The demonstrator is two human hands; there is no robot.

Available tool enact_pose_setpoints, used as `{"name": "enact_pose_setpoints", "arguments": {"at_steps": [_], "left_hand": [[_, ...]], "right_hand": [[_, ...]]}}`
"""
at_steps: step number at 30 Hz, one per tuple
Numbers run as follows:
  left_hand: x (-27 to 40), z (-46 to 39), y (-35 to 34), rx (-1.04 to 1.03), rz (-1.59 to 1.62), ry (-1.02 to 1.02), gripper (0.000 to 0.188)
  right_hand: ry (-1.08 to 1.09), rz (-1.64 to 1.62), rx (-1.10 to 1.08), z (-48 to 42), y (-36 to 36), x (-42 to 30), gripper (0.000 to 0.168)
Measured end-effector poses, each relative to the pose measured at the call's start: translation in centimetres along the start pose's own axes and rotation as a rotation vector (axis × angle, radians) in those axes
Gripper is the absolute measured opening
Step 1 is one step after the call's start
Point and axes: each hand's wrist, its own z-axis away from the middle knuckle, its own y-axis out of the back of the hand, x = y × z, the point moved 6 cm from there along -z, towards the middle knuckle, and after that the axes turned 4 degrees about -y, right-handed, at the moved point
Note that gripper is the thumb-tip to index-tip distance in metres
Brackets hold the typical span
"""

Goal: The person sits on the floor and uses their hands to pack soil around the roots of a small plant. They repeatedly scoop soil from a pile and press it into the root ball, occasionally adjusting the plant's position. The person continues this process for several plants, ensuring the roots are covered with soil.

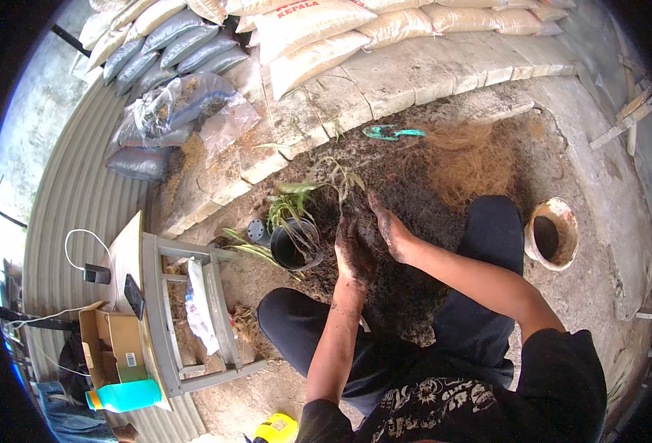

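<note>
Dark soil coats my left hand (353,252), which cups the base of a leafy plant (343,188) at its root end. My right hand (389,224) is just to the right, palm turned inward, fingers extended and apart from the left hand. Whether its fingertips touch the plant's roots cannot be told. Dark loose soil (409,288) spreads below both hands. Left of them, a black plastic pot (288,249) stands with a bundle of green plants (293,210) lying across its rim, their roots over its right side. A turquoise hand trowel (392,132) lies beyond the hands.
Brown coir fibre (475,160) lies at the upper right. A soil-stained pot (567,238) stands on the right. Concrete slabs (387,91) carry stacked sacks (315,27). On the left stands a wooden table (151,288) with a turquoise bottle (129,396) and a cardboard box (121,343).
</note>
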Motion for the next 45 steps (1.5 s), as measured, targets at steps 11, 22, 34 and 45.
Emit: {"name": "enact_pose_setpoints", "arguments": {"at_steps": [11,22,34,45], "left_hand": [[-0.6,-1.3,2.9,0.16,-0.087,0.046,0.055],[0.9,-1.1,1.9,-0.011,0.079,-0.116,0.046],[-2.3,-1.6,5.2,0.034,0.008,-0.151,0.041],[3.3,0.1,0.0,-0.083,0.3,-0.178,0.052]], "right_hand": [[0.171,0.473,0.034,-1.5,2.1,1.0,0.054],[0.986,1.685,0.378,5.3,-2.4,-3.5,0.058],[1.404,1.344,-0.009,3.8,-1.4,-0.8,0.025],[0.786,0.862,-0.071,0.6,-0.6,-2.4,0.058]]}}
